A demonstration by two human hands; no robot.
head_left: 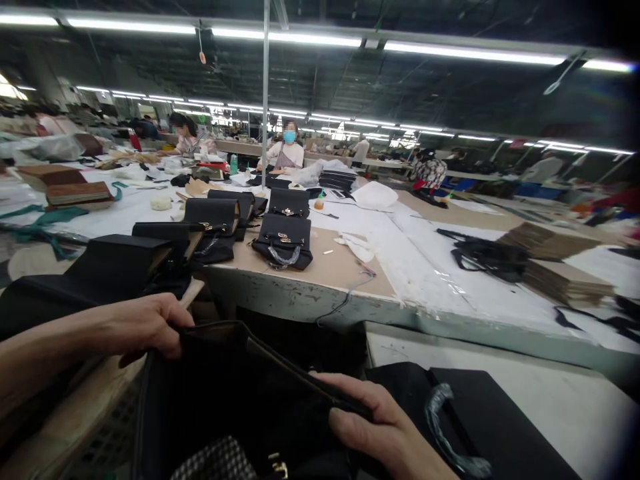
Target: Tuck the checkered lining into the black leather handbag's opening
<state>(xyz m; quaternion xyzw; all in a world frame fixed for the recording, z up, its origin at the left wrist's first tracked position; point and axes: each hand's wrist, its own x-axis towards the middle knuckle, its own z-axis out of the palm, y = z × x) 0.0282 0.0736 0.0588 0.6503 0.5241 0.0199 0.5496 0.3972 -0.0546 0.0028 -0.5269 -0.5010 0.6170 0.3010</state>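
An open black bag [240, 393] with a gold clasp is held low in front of me. My left hand [150, 327] pinches its upper left edge. On the right side, my right hand [370, 420] grips the rim, thumb on the near side and fingers over the far side. A checkered cloth [215, 460] shows at the bottom of the view, below the bag's opening. Another black bag [480, 407], its handle wrapped in clear plastic, lies on the white surface just right of my right hand.
More black bags [285, 233] stand on the long table [300, 283] ahead and at the left. Stacks of brown pieces [565, 280] lie at the right. A metal pole [265, 100] rises mid-view. Several people sit or stand farther back, one a masked person [287, 150].
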